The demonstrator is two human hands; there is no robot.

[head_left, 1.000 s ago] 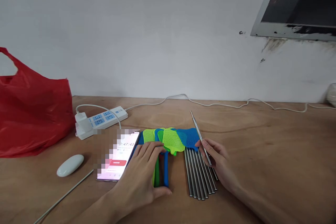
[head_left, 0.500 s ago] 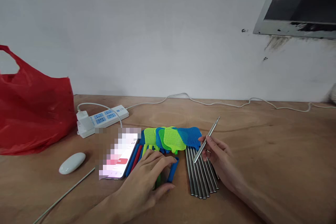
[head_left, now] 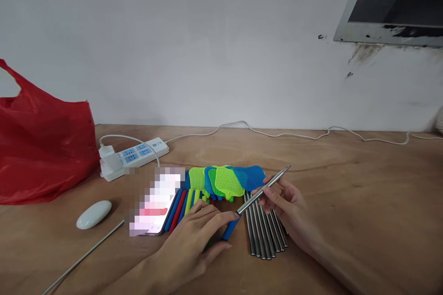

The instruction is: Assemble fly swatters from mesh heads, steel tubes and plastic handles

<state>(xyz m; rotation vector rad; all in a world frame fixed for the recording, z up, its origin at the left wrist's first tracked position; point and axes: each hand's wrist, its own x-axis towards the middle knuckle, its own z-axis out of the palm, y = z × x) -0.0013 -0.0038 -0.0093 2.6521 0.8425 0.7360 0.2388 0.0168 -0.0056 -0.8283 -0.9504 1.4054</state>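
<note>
My left hand [head_left: 199, 235] is closed around a blue handle tube [head_left: 230, 229], its upper end tilted to the right. In my right hand [head_left: 285, 200] a slim metal rod [head_left: 254, 197] is pinched, slanting down to the left. The rod's lower end meets the mouth of the blue tube; whether it is inside, I cannot tell. Below my right hand several metal rods [head_left: 265, 235] lie side by side. Mesh fly-swatter heads [head_left: 228, 182] in green, yellow and blue overlap behind my hands. Coloured handle tubes [head_left: 178, 212] lie partly hidden by my left hand.
A lit phone [head_left: 162, 207], partly blurred out, rests left of the tubes. Farther left are a white oval object [head_left: 94, 215], a power strip [head_left: 138, 156] with a charger, and a red plastic bag [head_left: 44, 143]. A white cable [head_left: 277, 137] runs along the wall.
The metal rod has swung to a flatter slant, its lower end moving left and onto the mouth of the blue tube. My left hand has barely moved.
</note>
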